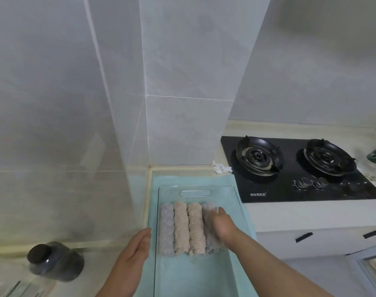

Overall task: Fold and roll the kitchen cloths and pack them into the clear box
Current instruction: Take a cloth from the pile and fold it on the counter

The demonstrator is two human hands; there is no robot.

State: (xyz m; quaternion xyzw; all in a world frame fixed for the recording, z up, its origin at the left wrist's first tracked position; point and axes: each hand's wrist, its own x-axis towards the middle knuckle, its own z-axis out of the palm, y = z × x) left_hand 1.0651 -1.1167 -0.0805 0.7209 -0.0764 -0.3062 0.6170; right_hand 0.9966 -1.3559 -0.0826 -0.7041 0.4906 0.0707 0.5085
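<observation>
**A:** Where is the box (193, 275)?

**B:** Right in front of you, on a teal towel (182, 179) spread over the bench (230, 133), tight in the corner of the tiled wall. Its long side runs from near to far.

**A:** And the cloths?

**B:** Four rolls lie side by side in the far half of the box, touching one another and lined up along its length. From the left: a grey roll (167, 230), two beige rolls (181, 228), and a second grey roll (212, 247) on the right. The near half of the box floor is bare.

**A:** What are my hands doing?

**B:** Your left hand (137, 247) is outside the box, fingers straight and pressed together, lying flat against the left wall. Your right hand (222, 226) is inside, palm down on the right grey roll, fingers together and pointing far. Whether they curl round the roll or only press on it, I cannot tell; that part is blurred.

**A:** Anything else around?

**B:** A black two-burner stove (290, 189) is to the right, with a crumpled white paper (221, 168) at its far left corner. A jar (54, 262) with a black lid stands near left.
</observation>
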